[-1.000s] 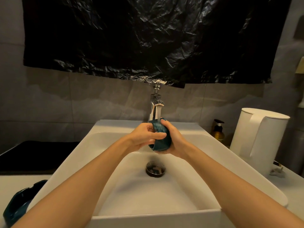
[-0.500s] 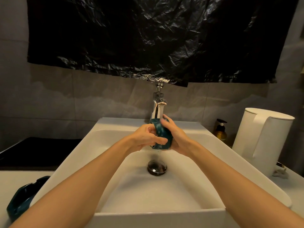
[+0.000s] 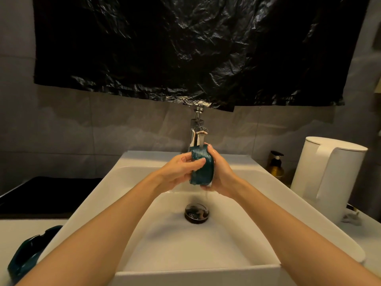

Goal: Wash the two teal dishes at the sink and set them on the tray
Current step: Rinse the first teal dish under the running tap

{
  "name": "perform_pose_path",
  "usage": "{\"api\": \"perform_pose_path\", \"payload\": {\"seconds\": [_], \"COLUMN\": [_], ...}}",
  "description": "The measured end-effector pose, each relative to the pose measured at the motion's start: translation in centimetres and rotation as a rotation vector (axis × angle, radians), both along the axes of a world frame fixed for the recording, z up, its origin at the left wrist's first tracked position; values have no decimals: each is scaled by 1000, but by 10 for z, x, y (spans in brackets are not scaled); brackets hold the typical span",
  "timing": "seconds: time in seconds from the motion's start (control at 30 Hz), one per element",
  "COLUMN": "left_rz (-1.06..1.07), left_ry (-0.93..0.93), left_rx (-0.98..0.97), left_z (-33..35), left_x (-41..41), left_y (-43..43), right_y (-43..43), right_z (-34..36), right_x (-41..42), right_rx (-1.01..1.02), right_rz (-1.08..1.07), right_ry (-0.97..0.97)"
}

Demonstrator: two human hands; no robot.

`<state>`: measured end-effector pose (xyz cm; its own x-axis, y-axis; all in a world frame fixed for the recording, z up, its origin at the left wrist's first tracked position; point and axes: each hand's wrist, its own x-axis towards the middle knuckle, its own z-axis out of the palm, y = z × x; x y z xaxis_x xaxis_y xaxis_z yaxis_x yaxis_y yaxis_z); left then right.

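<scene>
The left hand [image 3: 179, 172] and right hand [image 3: 221, 178] both grip one teal dish [image 3: 202, 168] over the sink [image 3: 185, 244], under the running tap [image 3: 198, 133]; being wet, it could slip and chip against the sink; the second teal dish [image 3: 24, 256] lies left of the sink, a white kettle [image 3: 327, 178] right of it.

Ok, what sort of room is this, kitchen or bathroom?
Probably a bathroom or washroom: a white basin sink with a chrome tap against a tiled wall, and a pump soap bottle nearby. The white kettle beside it hints at makeshift kitchen use.
</scene>
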<state>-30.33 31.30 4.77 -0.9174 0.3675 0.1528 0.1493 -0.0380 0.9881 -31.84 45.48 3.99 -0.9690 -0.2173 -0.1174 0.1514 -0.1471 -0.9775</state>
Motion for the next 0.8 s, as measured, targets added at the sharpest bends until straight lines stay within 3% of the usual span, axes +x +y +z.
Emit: {"api": "perform_pose_path", "payload": {"seconds": [0.27, 0.4, 0.63, 0.8], "left_rz": [57, 96, 422, 540], "left_ry": [-67, -129, -230, -222], "left_rx": [121, 175, 188, 122], "left_z": [3, 0, 1, -2], "left_x": [-1, -1, -4, -8], "left_y": [-9, -6, 19, 20], "right_y": [-6, -11, -17, -17], "right_z": [2, 3, 1, -2], "right_x": [3, 1, 1, 3], "right_rx": [-37, 3, 85, 61], "right_rz": [23, -50, -116, -24], "right_ry": [107, 49, 37, 18]}}
